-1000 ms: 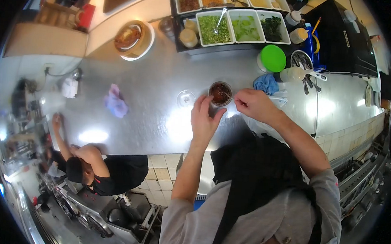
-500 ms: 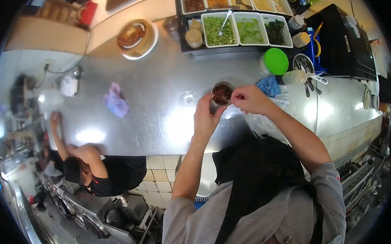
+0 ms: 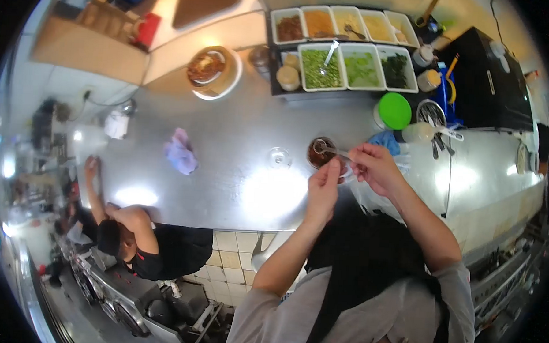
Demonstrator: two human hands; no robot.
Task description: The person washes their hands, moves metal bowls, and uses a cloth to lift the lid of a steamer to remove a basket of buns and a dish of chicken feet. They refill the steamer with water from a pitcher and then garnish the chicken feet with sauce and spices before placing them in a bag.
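Observation:
A small round container (image 3: pixel 315 162) with dark reddish-brown contents stands on the steel counter in front of me. My right hand (image 3: pixel 377 168) is closed on the handle of a spoon (image 3: pixel 336 151), whose bowl is over the container. Beside its near rim, my left hand (image 3: pixel 323 189) has its thumb and fingers pinched together just below the spoon. Whatever is in that pinch, if anything, is too small to tell. A clear round lid (image 3: pixel 279 159) lies flat to the left of the container.
White trays (image 3: pixel 324 68) of chopped greens and toppings line the back. A green-lidded tub (image 3: pixel 394 111) and blue cloth (image 3: pixel 384 140) sit rightward. Leftward are a purple cloth (image 3: pixel 181 151) and a bowl (image 3: pixel 207 68) on a plate. A co-worker (image 3: pixel 161 249) leans at the counter's left.
My left hand has left the container's side and moved nearer to me, its fingers now pinched. My right hand has drawn slightly back with the spoon. The camera view has shifted.

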